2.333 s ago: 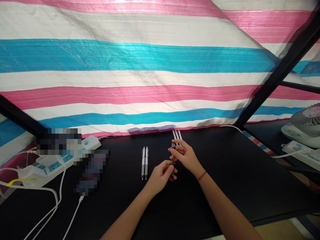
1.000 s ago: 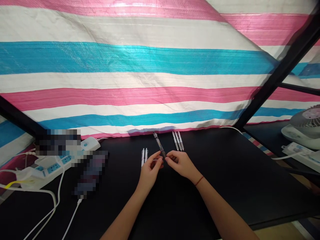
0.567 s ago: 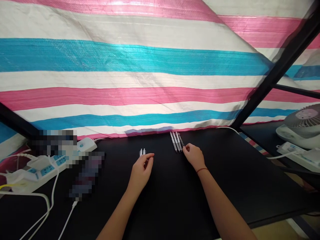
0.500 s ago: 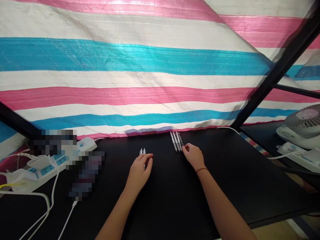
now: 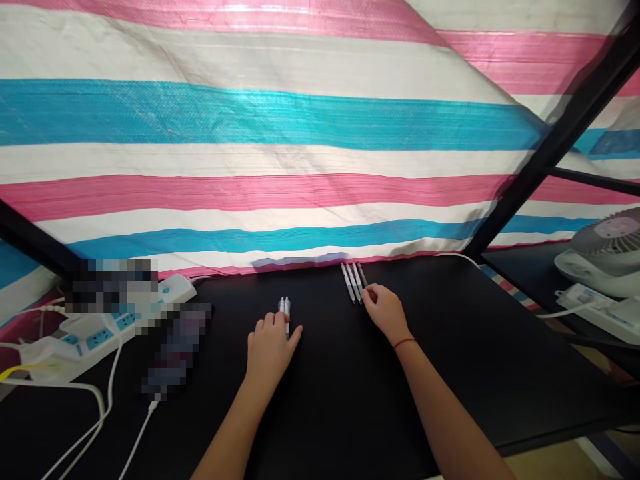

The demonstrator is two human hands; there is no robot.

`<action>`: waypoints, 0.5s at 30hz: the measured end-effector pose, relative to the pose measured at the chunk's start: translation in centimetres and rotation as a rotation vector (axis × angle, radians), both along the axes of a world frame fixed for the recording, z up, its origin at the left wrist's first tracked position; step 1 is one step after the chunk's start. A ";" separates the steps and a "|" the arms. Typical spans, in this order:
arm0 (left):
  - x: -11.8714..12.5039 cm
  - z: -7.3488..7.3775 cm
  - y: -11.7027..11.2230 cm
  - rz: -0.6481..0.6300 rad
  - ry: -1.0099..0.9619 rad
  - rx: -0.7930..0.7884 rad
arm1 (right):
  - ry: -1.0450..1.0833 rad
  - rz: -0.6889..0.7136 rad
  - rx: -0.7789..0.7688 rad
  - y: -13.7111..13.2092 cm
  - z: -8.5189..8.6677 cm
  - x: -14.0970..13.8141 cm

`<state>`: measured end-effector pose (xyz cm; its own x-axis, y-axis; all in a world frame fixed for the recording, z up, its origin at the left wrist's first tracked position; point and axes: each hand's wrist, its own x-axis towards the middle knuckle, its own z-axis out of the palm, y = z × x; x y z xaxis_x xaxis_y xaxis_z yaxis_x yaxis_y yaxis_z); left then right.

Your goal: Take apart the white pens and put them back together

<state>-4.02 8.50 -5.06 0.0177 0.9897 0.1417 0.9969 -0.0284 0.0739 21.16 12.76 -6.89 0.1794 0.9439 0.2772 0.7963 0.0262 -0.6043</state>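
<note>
White pens (image 5: 352, 283), three of them, are lying side by side near the back of the black bench (image 5: 475, 353) in the head view, and a dark pen (image 5: 363, 275) is lying just beside them on their right. The right hand (image 5: 385, 311), wearing a thin red bracelet (image 5: 404, 343) at the wrist, is pinching the near end of that dark pen, thumb and fingers together. Farther left, two more pens (image 5: 285, 308), also white, are lying next to each other, partly hidden by the left hand (image 5: 270, 345). That hand is reaching over them with its thumb standing apart from its fingers; whether the fingertips are touching the pair, I cannot tell. Beyond, a striped sheet (image 5: 300, 127) is hanging, while a power strip (image 5: 113, 337) is resting at the left and a fan (image 5: 607, 243) is standing at the far right.
</note>
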 end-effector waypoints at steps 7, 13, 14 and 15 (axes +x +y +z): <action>0.0 0.2 -0.1 0.039 0.007 -0.003 | 0.012 0.056 0.123 -0.5 0.5 -1.1; -0.4 -0.7 0.2 -0.021 -0.023 0.063 | 0.028 0.143 0.121 -0.8 0.5 -1.7; -0.4 -0.9 0.3 -0.045 -0.029 0.071 | 0.028 0.148 0.118 -0.9 0.6 -1.7; -0.5 -1.0 0.4 -0.070 -0.036 0.077 | 0.029 0.151 0.114 -0.9 0.6 -1.8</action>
<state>-4.51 8.90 -6.04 0.0802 0.9725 0.2189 0.9889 -0.1051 0.1046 19.37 11.84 -6.29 0.0471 0.9237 0.3803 0.7605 0.2137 -0.6132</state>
